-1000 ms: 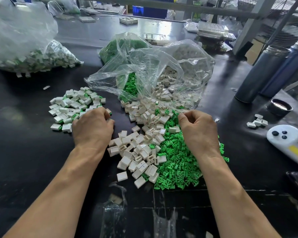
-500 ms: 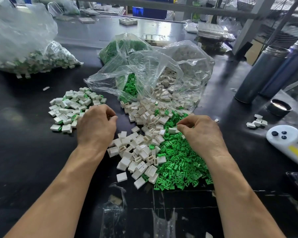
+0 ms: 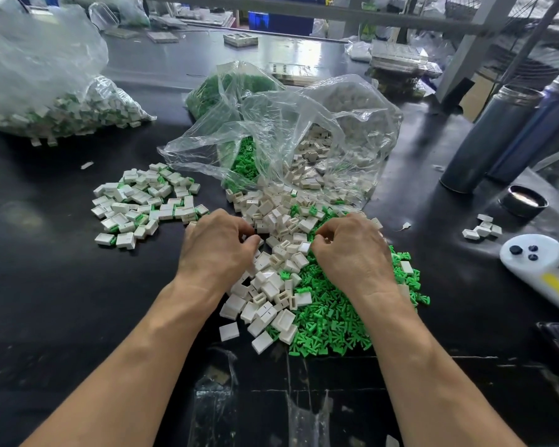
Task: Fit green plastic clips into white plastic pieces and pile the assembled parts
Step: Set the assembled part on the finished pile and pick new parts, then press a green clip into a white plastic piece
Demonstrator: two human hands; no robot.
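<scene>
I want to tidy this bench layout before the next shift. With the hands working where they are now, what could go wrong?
1. The loose white plastic pieces and green plastic clips overlap, so a hand may grab the wrong part.
2. The pile of assembled white-and-green parts lies close to the loose pieces beside the left hand, so finished parts could mix back in.
3. The right hand may push clips toward the near table edge.

Loose white pieces [image 3: 271, 282] beside green clips [image 3: 336, 324]

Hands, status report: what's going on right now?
Left hand and right hand curled over the loose parts; grip unclear. Finished pile sits left. Nothing blocking.
</scene>
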